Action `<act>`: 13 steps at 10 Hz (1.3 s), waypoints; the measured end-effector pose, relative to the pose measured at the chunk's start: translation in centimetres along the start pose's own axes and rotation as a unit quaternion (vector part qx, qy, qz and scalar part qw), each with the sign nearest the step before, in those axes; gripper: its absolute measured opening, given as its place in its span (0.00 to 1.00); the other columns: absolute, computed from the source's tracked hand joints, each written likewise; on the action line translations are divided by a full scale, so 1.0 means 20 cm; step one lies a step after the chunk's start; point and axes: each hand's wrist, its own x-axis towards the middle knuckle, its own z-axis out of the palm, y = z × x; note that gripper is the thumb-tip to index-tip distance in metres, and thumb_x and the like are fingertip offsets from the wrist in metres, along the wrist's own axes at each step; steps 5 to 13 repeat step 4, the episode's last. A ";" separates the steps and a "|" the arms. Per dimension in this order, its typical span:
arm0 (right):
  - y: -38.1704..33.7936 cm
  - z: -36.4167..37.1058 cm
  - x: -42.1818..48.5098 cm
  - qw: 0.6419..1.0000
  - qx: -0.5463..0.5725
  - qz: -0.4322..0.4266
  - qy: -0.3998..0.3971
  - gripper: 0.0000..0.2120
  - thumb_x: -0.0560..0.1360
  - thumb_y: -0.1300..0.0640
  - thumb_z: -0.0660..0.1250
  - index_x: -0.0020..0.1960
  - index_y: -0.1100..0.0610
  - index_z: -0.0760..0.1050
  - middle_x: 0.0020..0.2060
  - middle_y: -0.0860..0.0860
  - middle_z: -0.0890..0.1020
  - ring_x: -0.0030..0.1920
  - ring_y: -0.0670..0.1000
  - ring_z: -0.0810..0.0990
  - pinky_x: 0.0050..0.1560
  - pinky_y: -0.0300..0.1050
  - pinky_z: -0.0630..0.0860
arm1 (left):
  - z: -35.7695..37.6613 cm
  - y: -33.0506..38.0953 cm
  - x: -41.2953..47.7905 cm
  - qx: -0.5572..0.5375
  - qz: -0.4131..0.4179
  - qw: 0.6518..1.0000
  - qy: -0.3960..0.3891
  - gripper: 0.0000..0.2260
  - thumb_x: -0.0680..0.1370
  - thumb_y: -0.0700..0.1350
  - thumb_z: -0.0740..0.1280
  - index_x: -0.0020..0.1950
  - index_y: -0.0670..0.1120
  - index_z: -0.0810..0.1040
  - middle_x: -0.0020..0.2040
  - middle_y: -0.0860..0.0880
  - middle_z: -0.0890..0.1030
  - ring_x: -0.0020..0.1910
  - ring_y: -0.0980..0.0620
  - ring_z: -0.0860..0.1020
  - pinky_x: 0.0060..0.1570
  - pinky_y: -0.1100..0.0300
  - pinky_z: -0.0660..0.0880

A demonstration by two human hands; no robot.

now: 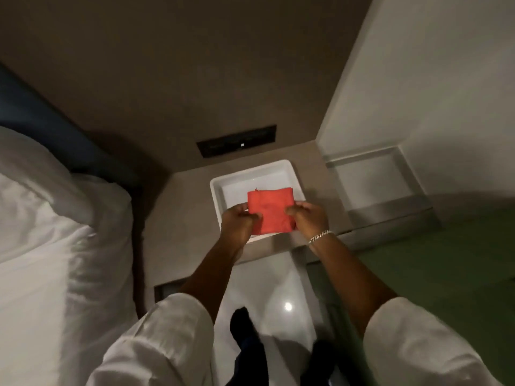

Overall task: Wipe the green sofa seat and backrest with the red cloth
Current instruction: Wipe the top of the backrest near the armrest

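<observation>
Red cloth held over white tray.
Left hand [237, 222] and right hand [309, 215] fingers closed, pinching folded red cloth [270, 208] above white tray [223, 188]; green sofa [446, 263] right.

A matt red cloth [269, 210], soft and faintly creased, is pinched at its near edge. Beneath the grip a smooth, slightly glossy white tray [220, 188] is seen; behind the grip, a metal chain bracelet [320, 236] glints, and a glossy floor [278, 288] reflects light.
</observation>
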 end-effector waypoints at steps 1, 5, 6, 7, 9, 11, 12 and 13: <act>0.06 0.17 0.30 0.999 -0.053 0.002 0.010 0.13 0.68 0.64 0.71 0.52 0.60 0.84 0.50 0.59 0.86 0.48 0.56 0.83 0.57 0.54 0.81 | -0.02 -0.12 0.32 0.049 0.012 0.998 0.027 0.10 0.68 0.37 0.70 0.48 0.46 0.83 0.47 0.40 0.85 0.48 0.37 0.84 0.54 0.42 0.81; 0.38 0.44 0.84 0.969 -0.235 -0.069 0.024 0.08 0.70 0.62 0.70 0.47 0.62 0.84 0.47 0.60 0.87 0.51 0.60 0.84 0.60 0.50 0.78 | 0.04 -0.44 0.81 0.074 -0.004 0.997 0.024 0.24 0.75 0.47 0.70 0.69 0.42 0.72 0.64 0.44 0.80 0.56 0.47 0.79 0.60 0.53 0.76; 0.38 0.44 0.84 0.969 -0.235 -0.069 0.024 0.08 0.70 0.62 0.70 0.47 0.62 0.84 0.47 0.60 0.87 0.51 0.60 0.84 0.60 0.50 0.78 | 0.04 -0.44 0.81 0.074 -0.004 0.997 0.024 0.24 0.75 0.47 0.70 0.69 0.42 0.72 0.64 0.44 0.80 0.56 0.47 0.79 0.60 0.53 0.76; 0.38 0.44 0.84 0.969 -0.235 -0.069 0.024 0.08 0.70 0.62 0.70 0.47 0.62 0.84 0.47 0.60 0.87 0.51 0.60 0.84 0.60 0.50 0.78 | 0.04 -0.44 0.81 0.074 -0.004 0.997 0.024 0.24 0.75 0.47 0.70 0.69 0.42 0.72 0.64 0.44 0.80 0.56 0.47 0.79 0.60 0.53 0.76; 0.38 0.44 0.84 0.969 -0.235 -0.069 0.024 0.08 0.70 0.62 0.70 0.47 0.62 0.84 0.47 0.60 0.87 0.51 0.60 0.84 0.60 0.50 0.78 | 0.04 -0.44 0.81 0.074 -0.004 0.997 0.024 0.24 0.75 0.47 0.70 0.69 0.42 0.72 0.64 0.44 0.80 0.56 0.47 0.79 0.60 0.53 0.76; 0.38 0.44 0.84 0.969 -0.235 -0.069 0.024 0.08 0.70 0.62 0.70 0.47 0.62 0.84 0.47 0.60 0.87 0.51 0.60 0.84 0.60 0.50 0.78 | 0.04 -0.44 0.81 0.074 -0.004 0.997 0.024 0.24 0.75 0.47 0.70 0.69 0.42 0.72 0.64 0.44 0.80 0.56 0.47 0.79 0.60 0.53 0.76; 0.38 0.44 0.84 0.969 -0.235 -0.069 0.024 0.08 0.70 0.62 0.70 0.47 0.62 0.84 0.47 0.60 0.87 0.51 0.60 0.84 0.60 0.50 0.78 | 0.04 -0.44 0.81 0.074 -0.004 0.997 0.024 0.24 0.75 0.47 0.70 0.69 0.42 0.72 0.64 0.44 0.80 0.56 0.47 0.79 0.60 0.53 0.76; 0.38 0.44 0.84 0.969 -0.235 -0.069 0.024 0.08 0.70 0.62 0.70 0.47 0.62 0.84 0.47 0.60 0.87 0.51 0.60 0.84 0.60 0.50 0.78 | 0.04 -0.44 0.81 0.074 -0.004 0.997 0.024 0.24 0.75 0.47 0.70 0.69 0.42 0.72 0.64 0.44 0.80 0.56 0.47 0.79 0.60 0.53 0.76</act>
